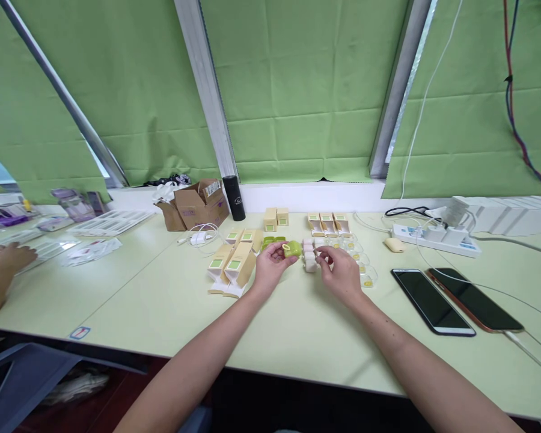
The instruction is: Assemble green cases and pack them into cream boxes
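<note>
My left hand (269, 267) grips a small lime-green rounded case (292, 249) with a loop on it, held just above the table. Close to its right, my right hand (344, 275) has thumb and fingers pinched together beside a column of small white blocks (309, 260). What the right fingers hold, if anything, I cannot make out. More green pieces (268, 240) lie behind my left hand. Clear plastic pieces with yellow centres (365, 269) lie beyond my right hand, partly hidden by it. Several cream cartons with green squares (240, 264) stand left of my left hand.
Further back are two small cartons (270, 220), open cartons (328, 224), a brown cardboard box (202, 207) and a black bottle (234, 198). Two phones (433, 300) and a power strip (437, 239) with cables lie right. Another person's hand (15, 257) is at far left.
</note>
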